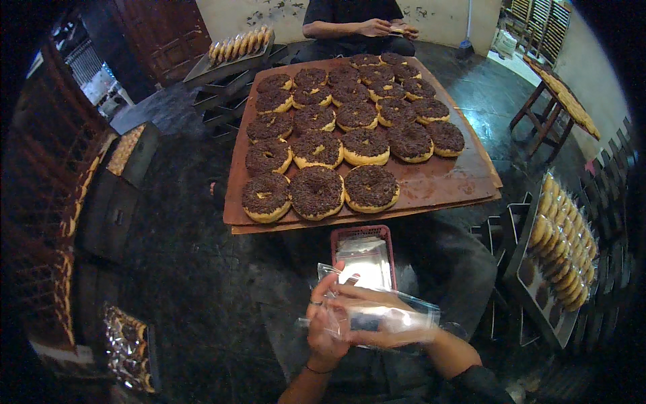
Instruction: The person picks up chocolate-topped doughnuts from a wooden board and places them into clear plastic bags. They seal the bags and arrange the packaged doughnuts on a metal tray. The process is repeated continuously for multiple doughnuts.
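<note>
Left hand [328,331] and right hand [383,318] are set close together, with a clear plastic bag [424,312] held between them; whether the right fingers are closed on it cannot be told through blur and shine. Just beyond, more clear bags [367,261] are contained in a red basket [389,249]. Farther off, chocolate-topped doughnuts [316,192] are arranged on a brown board [444,182]. Past it, a small item is held by a seated person [350,12].
</note>
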